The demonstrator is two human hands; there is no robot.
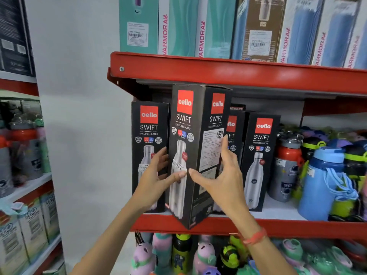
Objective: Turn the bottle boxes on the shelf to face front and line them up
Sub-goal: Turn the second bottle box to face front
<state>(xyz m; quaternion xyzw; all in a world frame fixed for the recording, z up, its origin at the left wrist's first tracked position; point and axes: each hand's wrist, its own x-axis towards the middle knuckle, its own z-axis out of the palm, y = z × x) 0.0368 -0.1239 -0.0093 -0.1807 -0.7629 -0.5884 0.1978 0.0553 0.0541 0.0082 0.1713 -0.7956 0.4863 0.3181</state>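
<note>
1. The leftmost black Cello Swift box (149, 155) stands upright on the red shelf (278, 227), front face forward, just left of the grip and partly behind the left hand.
2. The left hand (158, 173) presses the left side of the turned box (195, 155), fingers on its far left edge and thumb laid across the printed bottle on its front panel.
3. The turned box, held between both hands, sits angled with one corner toward the camera, so its front panel and a side panel of small print both show. Its lower corner juts past the shelf's front lip and its top nearly reaches the shelf above.
4. The right hand (222, 175) clasps the box's right side panel, fingers spread upward over the print and thumb pointing at the corner edge, close to the left thumb. A red band (255, 238) circles its wrist.
5. Right of the grip, a partly hidden box (233, 135) stands behind the right hand's fingers.
6. Further right, another box (258, 161) faces front, and loose bottles (321, 181) stand beyond it.
</note>
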